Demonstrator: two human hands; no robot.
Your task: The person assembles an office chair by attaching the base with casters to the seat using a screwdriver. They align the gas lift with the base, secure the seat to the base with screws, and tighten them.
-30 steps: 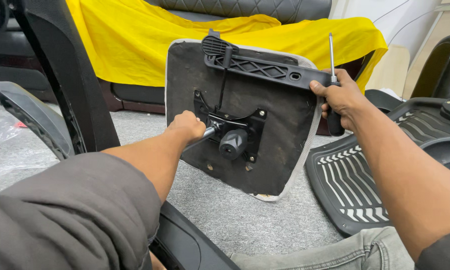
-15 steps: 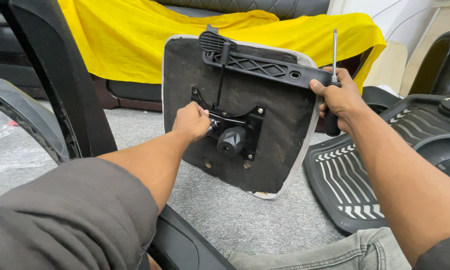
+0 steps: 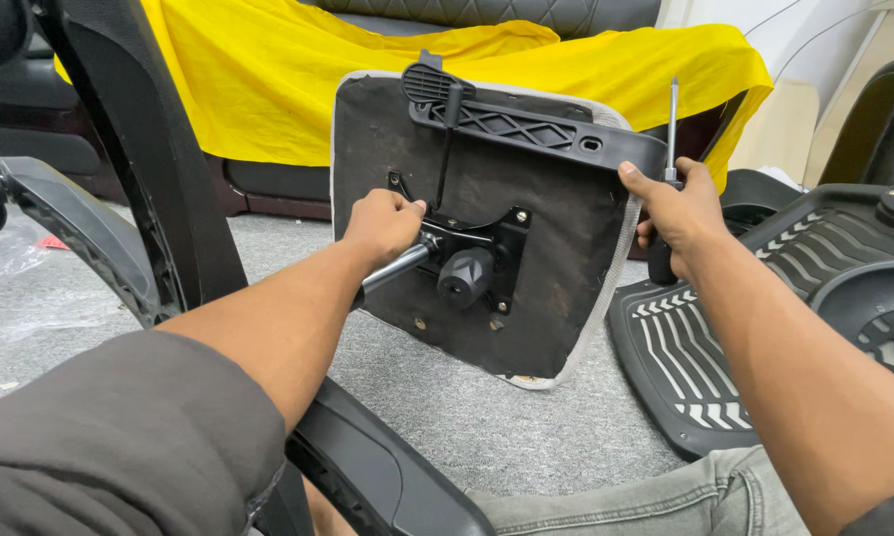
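- My left hand [image 3: 383, 223] is clenched around the metal lever [image 3: 399, 266] of the black mechanism plate [image 3: 472, 253]; the lever's long axis runs from the plate down-left toward me.
- My right hand [image 3: 677, 213] grips the seat's right edge and a screwdriver [image 3: 669, 149], its shaft pointing straight up.
- The seat pan [image 3: 546, 288] stands on edge on the grey carpet floor [image 3: 487, 417], its fuzzy dark underside facing me, tilted slightly.
- A ribbed black plastic bracket [image 3: 526, 129] runs along its top.
- A yellow cloth [image 3: 268, 89] hangs behind.
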